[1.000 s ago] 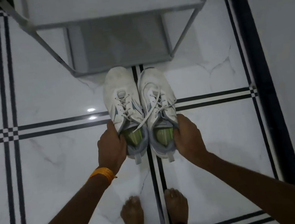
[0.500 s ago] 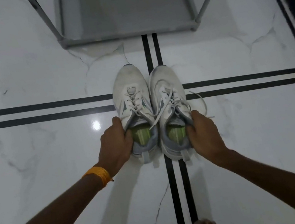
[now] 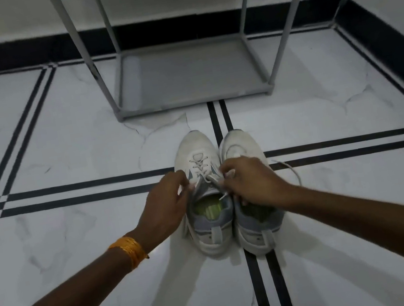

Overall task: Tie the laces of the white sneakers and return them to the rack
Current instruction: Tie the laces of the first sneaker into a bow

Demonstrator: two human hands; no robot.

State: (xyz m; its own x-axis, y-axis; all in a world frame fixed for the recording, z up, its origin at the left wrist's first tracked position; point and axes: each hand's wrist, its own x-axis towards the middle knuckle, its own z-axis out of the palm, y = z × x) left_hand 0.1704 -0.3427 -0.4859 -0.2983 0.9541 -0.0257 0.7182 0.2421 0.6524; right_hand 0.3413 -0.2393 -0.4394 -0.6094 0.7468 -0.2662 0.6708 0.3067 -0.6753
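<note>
Fingers of your left hand and right hand pinch the laces of the left sneaker at frame centre, below the rack; laces look thin, limp, slippery; grip near the ends.

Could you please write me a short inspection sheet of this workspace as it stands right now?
Surface: white marble floor with black inlay lines.
Job's things: two white sneakers side by side on the floor, toes toward the rack; left sneaker, right sneaker. A loose lace trails right of the pair.
Rack: grey frame, its bottom shelf bare.
Clutter: nothing seen.
Grippers: left hand and right hand pinch the left sneaker's laces; no knot visible.
Cables: nothing seen.
Surroundings: white wall with black skirting; orange wristband.
</note>
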